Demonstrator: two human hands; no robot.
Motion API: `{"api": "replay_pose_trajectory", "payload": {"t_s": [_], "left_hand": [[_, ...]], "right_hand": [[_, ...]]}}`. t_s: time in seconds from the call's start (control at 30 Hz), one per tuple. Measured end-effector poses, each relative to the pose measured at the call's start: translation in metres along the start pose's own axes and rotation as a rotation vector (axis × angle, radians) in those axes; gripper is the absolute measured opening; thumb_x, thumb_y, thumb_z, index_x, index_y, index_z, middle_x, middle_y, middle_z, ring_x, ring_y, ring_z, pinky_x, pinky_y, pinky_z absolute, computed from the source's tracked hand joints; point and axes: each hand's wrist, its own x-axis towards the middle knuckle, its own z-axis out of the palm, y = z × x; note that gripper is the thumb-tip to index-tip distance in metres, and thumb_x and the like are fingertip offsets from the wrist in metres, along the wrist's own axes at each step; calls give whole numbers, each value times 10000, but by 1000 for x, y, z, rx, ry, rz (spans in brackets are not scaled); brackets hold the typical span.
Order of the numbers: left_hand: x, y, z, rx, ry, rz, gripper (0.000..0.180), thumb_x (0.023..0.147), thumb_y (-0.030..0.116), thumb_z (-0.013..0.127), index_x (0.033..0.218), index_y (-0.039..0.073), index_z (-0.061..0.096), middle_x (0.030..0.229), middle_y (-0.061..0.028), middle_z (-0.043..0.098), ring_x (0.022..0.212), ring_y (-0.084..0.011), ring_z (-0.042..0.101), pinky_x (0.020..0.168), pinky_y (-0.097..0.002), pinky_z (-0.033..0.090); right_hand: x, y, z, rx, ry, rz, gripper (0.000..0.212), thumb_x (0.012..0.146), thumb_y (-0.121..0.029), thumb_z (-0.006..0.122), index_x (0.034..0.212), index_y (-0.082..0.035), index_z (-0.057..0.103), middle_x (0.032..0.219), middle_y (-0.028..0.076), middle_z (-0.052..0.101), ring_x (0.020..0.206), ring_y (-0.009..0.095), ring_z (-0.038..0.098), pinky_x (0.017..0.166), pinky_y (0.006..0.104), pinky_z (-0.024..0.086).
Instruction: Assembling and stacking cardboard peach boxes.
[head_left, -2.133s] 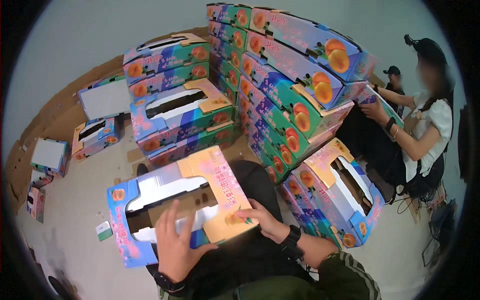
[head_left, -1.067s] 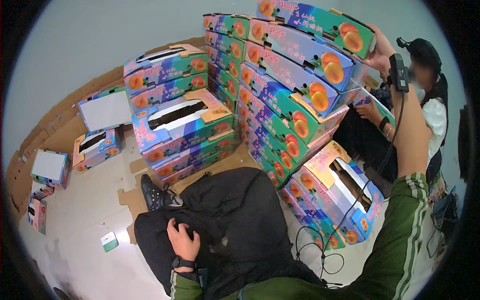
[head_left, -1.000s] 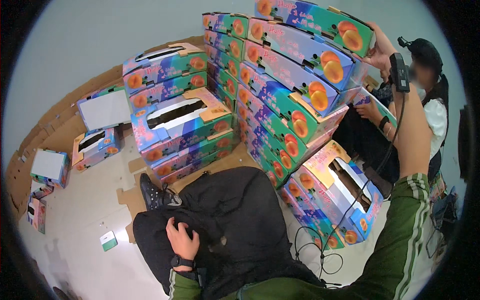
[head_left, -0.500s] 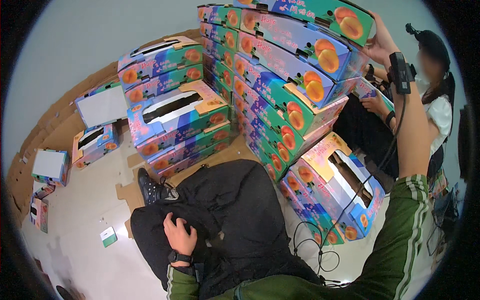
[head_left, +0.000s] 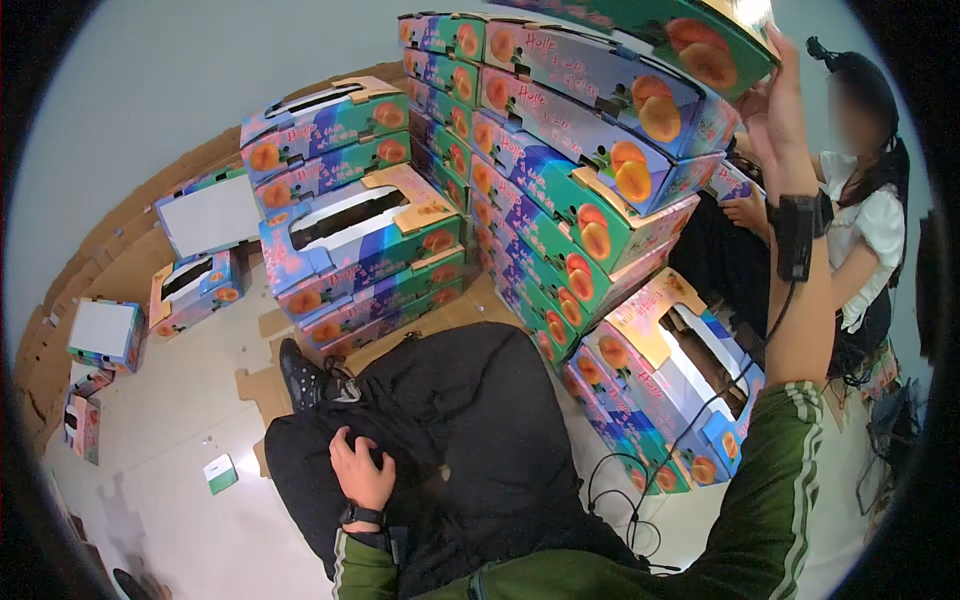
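My right hand [head_left: 775,115] grips the right end of a green cardboard fruit box [head_left: 660,30] with peaches printed on its side. This box sits at the top of a tall stack, its right end raised and tilted, and it runs out of view at the upper edge. Directly below it lies a pink and blue fruit box [head_left: 600,75]. My left hand [head_left: 362,470] rests on my black-trousered thigh with its fingers spread and holds nothing.
Shorter stacks of similar boxes [head_left: 360,240] stand to the left, and another pair [head_left: 650,370] is beside my right leg. Black cables [head_left: 630,490] loop over the floor. A person [head_left: 865,220] sits at the right, with a hand on a box. A small white-green card [head_left: 219,474] lies at left.
The top box's right end has risen and tipped, moving slightly right with my right hand. My right forearm has shifted a little. My left hand stays on the thigh.
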Motion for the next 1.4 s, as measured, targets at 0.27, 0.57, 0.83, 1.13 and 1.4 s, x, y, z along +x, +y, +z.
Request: {"api": "replay_pose_trajectory", "payload": {"t_s": [0.27,0.57,0.83,1.13,1.4], "left_hand": [[3,-51,-63,-1595,346,-319,450,987,432,479,1244,71,558,1333,-124,537,1134,-281,560,903,-382,450],[-65,-77,-158,-1881,48,-284,696,924,517,530,1471,158,291,1387,-174,467,1249,-375,452,967,-600,438],[-59,-97,-120,-953,521,-564,689,903,557,529,1418,135,351,1373,-153,472,1238,-351,457,1002,-566,413],[13,-40,-123,-1662,378,-594,455,980,294,545,1354,54,448,1368,-124,496,1231,-295,493,1053,-515,412],[-1,-54,-128,-1886,440,-520,393,1000,217,526,1363,94,439,1367,-122,509,1254,-275,489,1121,-490,353]], "right_hand": [[-126,30,135,304,-592,239,637,956,-575,442,1354,-80,500,1271,79,609,1130,211,618,900,394,540],[-227,171,198,293,-928,895,454,949,-421,569,1204,-46,604,1160,47,611,1123,136,551,972,305,433],[-241,191,196,973,-553,961,573,981,-418,487,1277,70,442,1235,279,542,1153,376,590,1011,458,483],[-297,210,194,947,-701,1040,300,996,-225,474,1159,7,571,1167,188,622,1099,335,625,947,413,503],[-314,223,180,882,-734,1040,251,960,-208,516,1068,5,595,1060,163,656,971,262,665,831,348,520]]}}
